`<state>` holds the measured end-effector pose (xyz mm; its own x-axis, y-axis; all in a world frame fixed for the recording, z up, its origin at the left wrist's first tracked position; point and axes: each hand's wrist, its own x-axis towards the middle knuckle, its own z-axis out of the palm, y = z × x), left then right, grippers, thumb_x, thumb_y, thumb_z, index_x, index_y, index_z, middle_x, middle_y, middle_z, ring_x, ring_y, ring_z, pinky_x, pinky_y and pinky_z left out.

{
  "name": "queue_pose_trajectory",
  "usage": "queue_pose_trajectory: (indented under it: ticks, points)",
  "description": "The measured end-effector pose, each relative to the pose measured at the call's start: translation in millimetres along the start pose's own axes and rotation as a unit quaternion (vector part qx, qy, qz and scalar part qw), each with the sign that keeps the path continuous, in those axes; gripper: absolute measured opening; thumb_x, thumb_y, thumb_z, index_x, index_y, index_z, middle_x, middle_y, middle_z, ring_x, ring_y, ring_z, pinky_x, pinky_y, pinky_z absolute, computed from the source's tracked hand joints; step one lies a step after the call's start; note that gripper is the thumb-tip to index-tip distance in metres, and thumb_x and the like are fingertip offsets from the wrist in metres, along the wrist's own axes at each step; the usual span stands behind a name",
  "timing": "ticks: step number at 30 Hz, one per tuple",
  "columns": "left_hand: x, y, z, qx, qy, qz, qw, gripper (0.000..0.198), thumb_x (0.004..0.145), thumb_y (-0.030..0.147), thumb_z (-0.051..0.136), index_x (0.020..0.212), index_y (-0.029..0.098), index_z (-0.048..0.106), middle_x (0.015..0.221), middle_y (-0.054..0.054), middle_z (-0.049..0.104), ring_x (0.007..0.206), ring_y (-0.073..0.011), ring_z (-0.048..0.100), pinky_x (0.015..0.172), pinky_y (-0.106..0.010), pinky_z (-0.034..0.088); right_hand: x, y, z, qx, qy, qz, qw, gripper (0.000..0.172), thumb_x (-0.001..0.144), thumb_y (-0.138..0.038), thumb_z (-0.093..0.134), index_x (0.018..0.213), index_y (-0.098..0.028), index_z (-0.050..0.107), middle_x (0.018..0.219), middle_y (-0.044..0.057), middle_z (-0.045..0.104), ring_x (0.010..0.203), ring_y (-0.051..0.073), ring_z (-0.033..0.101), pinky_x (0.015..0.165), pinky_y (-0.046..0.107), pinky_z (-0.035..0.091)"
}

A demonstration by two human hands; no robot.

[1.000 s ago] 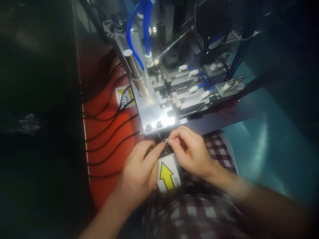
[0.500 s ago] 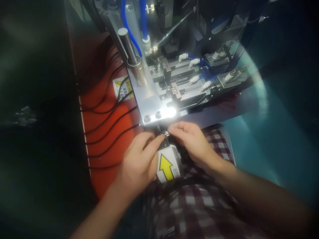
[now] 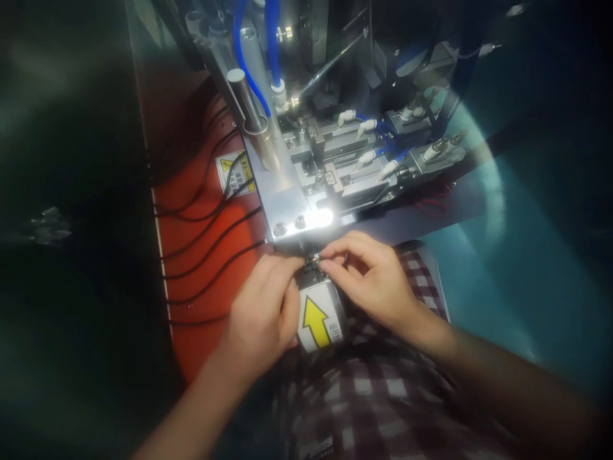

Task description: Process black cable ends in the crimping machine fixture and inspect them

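Note:
Both hands meet at the front end of a metal machine (image 3: 282, 204), just under its brightly lit corner. My right hand (image 3: 368, 268) pinches a tiny shiny piece (image 3: 316, 258) between thumb and forefinger; its kind is too small to make out. My left hand (image 3: 263, 306) is closed, its fingertips at the left of that piece, and whatever they grip is hidden. Below the fingertips is a dark fixture (image 3: 313, 278). Nearer to me sits a white label (image 3: 309, 319) with a yellow arrow pointing toward the machine.
Black cables (image 3: 205, 268) run across the red base plate (image 3: 211, 236) at left. A steel post (image 3: 245, 96) and blue air hoses (image 3: 271, 45) rise behind the hands. Pneumatic cylinders (image 3: 359, 179) with white fittings extend to the right. A checked cloth garment (image 3: 364, 396) is below.
My right hand has shifted slightly left and down, its thumb now bent in closer to the forefinger. My left fingertips have drawn a little left. The view has shifted slightly.

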<state>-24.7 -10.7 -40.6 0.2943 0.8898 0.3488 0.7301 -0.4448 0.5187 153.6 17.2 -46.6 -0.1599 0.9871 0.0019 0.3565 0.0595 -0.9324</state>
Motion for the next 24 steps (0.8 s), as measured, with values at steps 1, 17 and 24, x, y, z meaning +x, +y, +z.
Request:
queue_pose_trajectory:
  ticks: [1,17,24]
  points:
    - [0.5,0.3,-0.2,0.0,0.002,0.002,1.0,0.026,0.085,0.001,0.049,0.105,0.014,0.058,0.093,-0.005,0.061,0.088,-0.0137,0.06,0.083,-0.025,0.049,1.0,-1.2,0.0,-0.025,-0.002,-0.022,0.999,0.005,0.082,-0.021,0.066,0.085,-0.019,0.069,0.079,0.002,0.063,0.067,0.013,0.058,0.056,0.025,0.045]
    - [-1.2,-0.6,0.5,-0.011,-0.006,-0.005,1.0,0.026,0.084,0.0,0.049,0.104,0.014,0.059,0.096,-0.006,0.061,0.091,-0.0133,0.06,0.085,-0.024,0.049,6.7,6.4,-5.3,-0.053,-0.004,-0.025,0.998,0.007,0.083,-0.016,0.061,0.078,-0.018,0.066,0.077,0.002,0.064,0.063,0.012,0.056,0.055,0.025,0.043]
    - [-0.8,-1.0,0.8,-0.005,-0.005,0.0,1.0,0.026,0.084,-0.001,0.05,0.103,0.014,0.06,0.096,-0.006,0.061,0.091,-0.0134,0.059,0.086,-0.024,0.049,8.2,14.1,0.7,0.01,-0.026,0.021,0.999,0.008,0.086,-0.019,0.056,0.08,-0.017,0.062,0.083,0.004,0.064,0.076,0.016,0.06,0.067,0.027,0.048]
